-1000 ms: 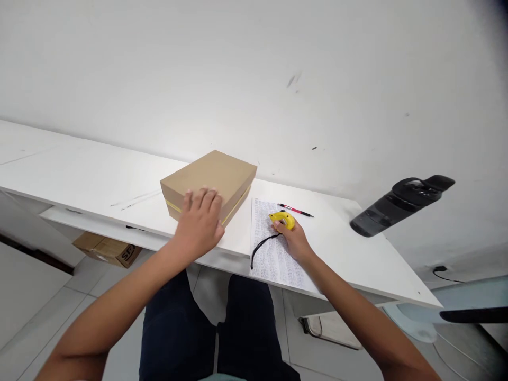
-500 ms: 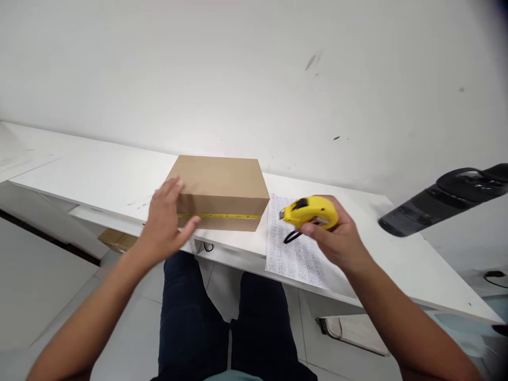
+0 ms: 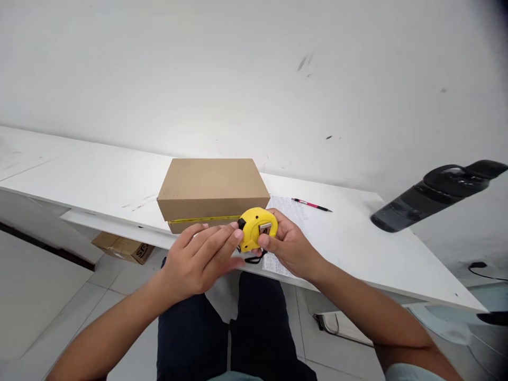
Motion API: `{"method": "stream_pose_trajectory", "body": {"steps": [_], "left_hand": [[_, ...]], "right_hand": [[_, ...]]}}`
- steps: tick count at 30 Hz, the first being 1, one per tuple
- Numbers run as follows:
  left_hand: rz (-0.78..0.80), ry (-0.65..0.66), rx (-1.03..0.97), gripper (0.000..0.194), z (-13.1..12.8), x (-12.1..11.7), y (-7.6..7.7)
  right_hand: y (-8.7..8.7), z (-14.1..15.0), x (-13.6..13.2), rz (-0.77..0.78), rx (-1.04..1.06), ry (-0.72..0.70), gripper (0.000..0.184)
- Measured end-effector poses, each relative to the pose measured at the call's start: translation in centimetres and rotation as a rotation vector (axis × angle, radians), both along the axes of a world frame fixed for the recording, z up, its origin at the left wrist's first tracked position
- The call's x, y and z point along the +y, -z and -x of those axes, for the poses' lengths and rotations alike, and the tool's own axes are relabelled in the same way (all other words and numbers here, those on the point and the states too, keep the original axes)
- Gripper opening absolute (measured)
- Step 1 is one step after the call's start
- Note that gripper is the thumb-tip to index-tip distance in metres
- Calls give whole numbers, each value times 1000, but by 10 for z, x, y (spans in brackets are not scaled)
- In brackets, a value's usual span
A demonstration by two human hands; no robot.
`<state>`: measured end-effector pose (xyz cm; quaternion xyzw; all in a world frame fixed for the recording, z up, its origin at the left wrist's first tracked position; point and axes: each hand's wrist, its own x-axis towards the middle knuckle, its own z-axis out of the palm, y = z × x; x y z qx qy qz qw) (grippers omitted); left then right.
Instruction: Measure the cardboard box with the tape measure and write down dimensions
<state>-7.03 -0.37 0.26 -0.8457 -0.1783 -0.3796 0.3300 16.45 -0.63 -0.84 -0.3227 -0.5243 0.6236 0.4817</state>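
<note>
A yellow tape measure [image 3: 254, 230] with black trim and a metal clip is held up in front of the cardboard box [image 3: 216, 180]. My right hand [image 3: 291, 244] grips its case from the right, thumb across the clip side. My left hand [image 3: 202, 258] reaches in from the left, fingers extended and tips touching the case's black front part; its thumb is stretched out below. A black wrist strap [image 3: 254, 259] hangs under the case. Along the box's front face runs a narrow yellow strip [image 3: 202, 219], its right end hidden by the tape measure.
On the white table [image 3: 349, 248], a sheet covered in writing [image 3: 280, 264] lies partly under my right hand, with a red and black pencil [image 3: 311, 205] near its top edge. A dark bottle [image 3: 415, 203] stands at the right. Another cardboard box [image 3: 119, 247] is below the table at left.
My right hand has brought the tape measure left and turned it, in front of the box's right side. My left hand has left the box and moved right to the tape measure. The pencil is now visible.
</note>
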Motion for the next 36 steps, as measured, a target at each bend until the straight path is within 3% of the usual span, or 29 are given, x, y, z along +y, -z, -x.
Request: {"method": "stream_pose_trajectory", "body": {"steps": [3, 6, 10, 12, 14, 17, 21, 27, 36], "left_hand": [[-47, 0, 3, 27, -3, -4, 2], [-104, -53, -52, 20, 12, 5, 0], [-142, -381, -255, 20, 72, 53, -3], [-49, -523, -286, 23, 110, 83, 0], [41, -555, -300, 20, 144, 107, 8], [117, -482, -344, 16, 172, 124, 24], [167, -409, -378, 25, 166, 114, 32], [398, -305, -223, 34, 127, 96, 15], [307, -359, -292, 27, 124, 101, 23]], "right_hand": [[6, 2, -1, -13, 25, -10, 48], [2, -5, 7, -78, 27, 111, 48], [-10, -43, 46, -209, 21, 436, 52], [-10, -68, 74, -287, -14, 559, 63], [-3, -91, 99, -310, -55, 594, 73], [15, -108, 120, -273, -108, 573, 76], [27, -98, 120, -298, -157, 541, 74], [17, -81, 114, -354, -215, 466, 71], [18, -83, 116, -353, -239, 466, 70]]}}
